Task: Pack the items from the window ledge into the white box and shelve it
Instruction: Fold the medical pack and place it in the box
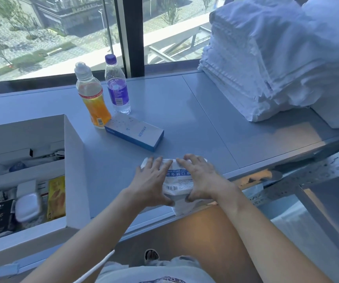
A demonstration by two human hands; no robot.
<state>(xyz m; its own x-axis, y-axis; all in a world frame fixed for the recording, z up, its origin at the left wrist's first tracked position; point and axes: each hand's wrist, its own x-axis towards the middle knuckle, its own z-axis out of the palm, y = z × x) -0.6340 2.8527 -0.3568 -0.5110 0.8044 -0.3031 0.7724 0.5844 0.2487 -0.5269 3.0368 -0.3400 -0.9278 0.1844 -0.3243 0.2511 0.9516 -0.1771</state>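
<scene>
A white plastic pack of face masks (177, 181) lies at the front edge of the grey window ledge (185, 111). My left hand (151, 181) grips its left side and my right hand (200, 177) grips its right side, thumbs under the near edge. Behind it lies a blue and white Anker box (134, 131). An orange drink bottle (92, 97) and a purple-labelled water bottle (117, 86) stand upright further back. The open white box (74, 160) sits at the left with several items inside.
A tall stack of folded white towels (266, 58) fills the right end of the ledge. A metal shelf frame (307, 176) runs below the ledge on the right. The window glass rises behind the bottles.
</scene>
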